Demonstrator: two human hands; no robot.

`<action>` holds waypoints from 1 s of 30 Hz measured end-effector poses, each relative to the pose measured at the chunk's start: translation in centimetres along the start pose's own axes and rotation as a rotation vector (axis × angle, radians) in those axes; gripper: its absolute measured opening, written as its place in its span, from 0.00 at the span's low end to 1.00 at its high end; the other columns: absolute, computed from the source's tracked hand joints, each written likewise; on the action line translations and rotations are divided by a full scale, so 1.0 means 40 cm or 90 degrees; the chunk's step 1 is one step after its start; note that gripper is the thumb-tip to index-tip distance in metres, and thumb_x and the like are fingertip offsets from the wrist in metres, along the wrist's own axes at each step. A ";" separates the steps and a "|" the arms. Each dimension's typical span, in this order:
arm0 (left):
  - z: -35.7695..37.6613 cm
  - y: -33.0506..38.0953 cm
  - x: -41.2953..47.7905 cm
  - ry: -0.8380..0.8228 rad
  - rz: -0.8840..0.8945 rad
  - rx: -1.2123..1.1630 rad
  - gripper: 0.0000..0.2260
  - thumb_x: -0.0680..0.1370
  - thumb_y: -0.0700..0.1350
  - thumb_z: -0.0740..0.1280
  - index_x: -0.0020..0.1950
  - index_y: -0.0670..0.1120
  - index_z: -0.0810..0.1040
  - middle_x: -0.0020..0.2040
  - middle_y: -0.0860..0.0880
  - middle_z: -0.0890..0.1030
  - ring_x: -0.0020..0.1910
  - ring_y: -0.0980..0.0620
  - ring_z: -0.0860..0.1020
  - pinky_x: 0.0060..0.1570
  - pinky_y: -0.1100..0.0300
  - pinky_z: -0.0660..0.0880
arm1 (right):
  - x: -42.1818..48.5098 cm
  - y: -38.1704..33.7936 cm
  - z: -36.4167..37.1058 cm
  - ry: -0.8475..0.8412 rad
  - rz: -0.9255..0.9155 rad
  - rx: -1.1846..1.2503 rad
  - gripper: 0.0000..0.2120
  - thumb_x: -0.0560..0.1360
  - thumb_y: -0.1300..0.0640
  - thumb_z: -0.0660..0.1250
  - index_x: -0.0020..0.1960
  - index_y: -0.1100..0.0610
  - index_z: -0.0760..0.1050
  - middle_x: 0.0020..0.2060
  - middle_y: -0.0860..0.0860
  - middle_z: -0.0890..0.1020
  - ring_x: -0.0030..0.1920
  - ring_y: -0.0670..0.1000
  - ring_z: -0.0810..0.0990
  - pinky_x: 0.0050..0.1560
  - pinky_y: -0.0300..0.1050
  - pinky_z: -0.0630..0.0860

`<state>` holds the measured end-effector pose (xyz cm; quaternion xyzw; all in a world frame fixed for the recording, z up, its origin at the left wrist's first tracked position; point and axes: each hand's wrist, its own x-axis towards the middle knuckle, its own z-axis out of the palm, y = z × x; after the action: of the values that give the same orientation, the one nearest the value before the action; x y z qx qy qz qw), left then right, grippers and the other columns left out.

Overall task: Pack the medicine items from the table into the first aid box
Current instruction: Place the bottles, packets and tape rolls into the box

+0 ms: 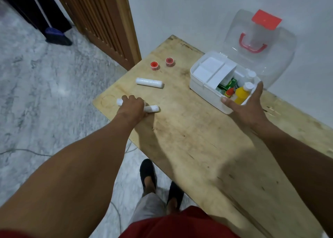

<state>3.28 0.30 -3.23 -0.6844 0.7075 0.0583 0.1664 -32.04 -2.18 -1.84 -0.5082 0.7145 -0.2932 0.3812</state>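
The white first aid box [203, 90] stands open at the far right of the wooden table [198, 147], its clear lid [261, 48] with a red handle leaning on the wall. Inside are a yellow bottle [242, 93], a small red-capped bottle [229, 92], green packets and a white tray insert [212, 72]. My right hand [246, 104] grips the box's near right corner. My left hand [133, 108] is closed over a white gauze roll [153, 108] near the table's left edge. Another white roll [149, 83] and two red tape spools [154, 66] [169, 61] lie farther back.
A wooden louvred door [100, 21] stands beyond the table's left corner. The marble floor [36, 93] lies to the left, with a thin cable [27, 150] across it. My feet in dark shoes [160, 183] stand by the table's near left edge. A white wall backs the box.
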 end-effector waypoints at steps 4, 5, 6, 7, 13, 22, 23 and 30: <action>-0.008 0.017 0.017 -0.005 -0.034 -0.053 0.11 0.78 0.46 0.65 0.55 0.40 0.75 0.54 0.39 0.79 0.55 0.39 0.75 0.57 0.51 0.66 | 0.003 0.002 0.001 0.000 0.009 -0.002 0.66 0.53 0.25 0.74 0.76 0.37 0.35 0.79 0.49 0.55 0.76 0.56 0.61 0.74 0.61 0.62; -0.003 0.018 0.020 0.004 -0.049 -0.086 0.09 0.77 0.44 0.65 0.53 0.40 0.75 0.52 0.39 0.80 0.54 0.38 0.75 0.54 0.51 0.68 | 0.005 0.003 0.001 -0.001 0.010 -0.001 0.66 0.52 0.24 0.74 0.75 0.36 0.35 0.78 0.49 0.56 0.76 0.56 0.61 0.73 0.62 0.63; 0.004 0.017 0.023 0.009 -0.063 -0.117 0.07 0.76 0.43 0.65 0.50 0.41 0.75 0.51 0.39 0.80 0.53 0.38 0.75 0.50 0.51 0.69 | 0.006 0.004 0.002 -0.003 0.011 -0.002 0.65 0.52 0.24 0.74 0.75 0.35 0.36 0.78 0.49 0.56 0.76 0.57 0.62 0.73 0.63 0.64; 0.007 0.019 0.022 0.011 -0.067 -0.136 0.06 0.75 0.42 0.65 0.49 0.42 0.75 0.51 0.39 0.80 0.53 0.38 0.75 0.48 0.52 0.68 | 0.006 0.005 0.002 -0.005 0.011 -0.003 0.65 0.52 0.24 0.74 0.74 0.34 0.36 0.78 0.49 0.56 0.76 0.57 0.62 0.72 0.63 0.64; 0.023 0.037 -0.011 0.013 -0.050 -0.176 0.20 0.76 0.42 0.61 0.67 0.38 0.67 0.65 0.38 0.70 0.62 0.38 0.68 0.61 0.52 0.61 | 0.013 0.012 0.002 -0.002 0.005 -0.008 0.65 0.52 0.24 0.74 0.75 0.34 0.36 0.79 0.49 0.55 0.76 0.57 0.62 0.71 0.63 0.65; 0.028 0.049 -0.028 0.069 -0.066 -0.050 0.13 0.80 0.50 0.60 0.64 0.47 0.72 0.55 0.48 0.79 0.59 0.45 0.73 0.63 0.41 0.64 | 0.019 0.018 0.000 -0.008 -0.002 -0.014 0.64 0.51 0.23 0.73 0.74 0.32 0.36 0.78 0.48 0.55 0.75 0.58 0.63 0.70 0.64 0.66; 0.020 0.051 -0.025 0.079 -0.056 -0.010 0.10 0.80 0.49 0.61 0.58 0.48 0.75 0.51 0.49 0.80 0.55 0.46 0.75 0.64 0.42 0.62 | 0.021 0.020 0.000 -0.009 -0.003 -0.014 0.64 0.51 0.23 0.74 0.74 0.32 0.35 0.78 0.49 0.55 0.75 0.58 0.64 0.70 0.64 0.67; -0.011 0.062 0.018 0.001 0.040 -0.106 0.15 0.78 0.45 0.64 0.62 0.41 0.71 0.57 0.40 0.75 0.54 0.39 0.77 0.50 0.50 0.72 | 0.035 0.035 0.003 -0.004 -0.015 0.001 0.64 0.52 0.25 0.76 0.74 0.33 0.37 0.77 0.49 0.58 0.73 0.59 0.66 0.65 0.65 0.73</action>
<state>0.76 -0.37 -3.41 -0.6734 0.7213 0.1220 0.1065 -32.93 -3.07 -3.39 -0.5169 0.7072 -0.2968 0.3803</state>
